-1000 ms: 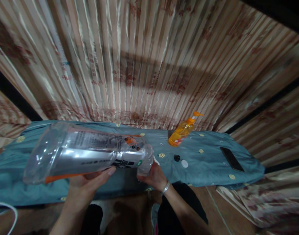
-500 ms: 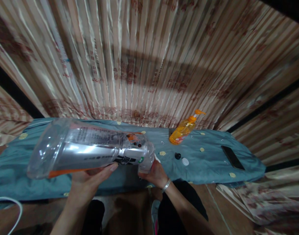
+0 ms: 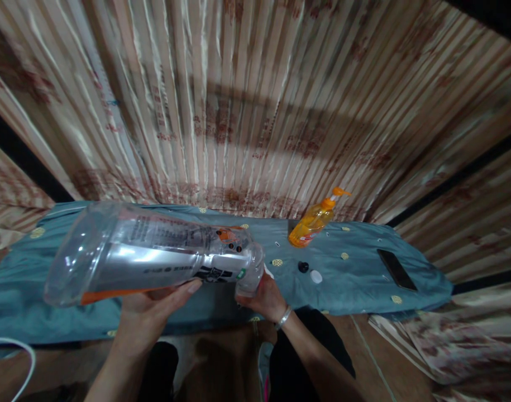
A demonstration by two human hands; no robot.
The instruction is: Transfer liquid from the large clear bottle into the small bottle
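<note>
A large clear plastic bottle (image 3: 146, 254) with a silver and orange label lies sideways in the air over a table under a teal cloth (image 3: 356, 279). My left hand (image 3: 150, 310) holds it from below near the middle. At the neck end on the right, my right hand (image 3: 266, 296) grips it, a bracelet on the wrist. The bottle's mouth is hidden behind the fingers.
An orange pump bottle (image 3: 314, 220) stands at the back of the cloth. A small black cap (image 3: 302, 267) and a white disc (image 3: 316, 276) lie near it. A dark phone (image 3: 396, 269) rests on the right. Striped curtains hang behind. A white cable (image 3: 12, 349) loops at lower left.
The bottle and both hands have stayed almost in place; the view has shifted slightly.
</note>
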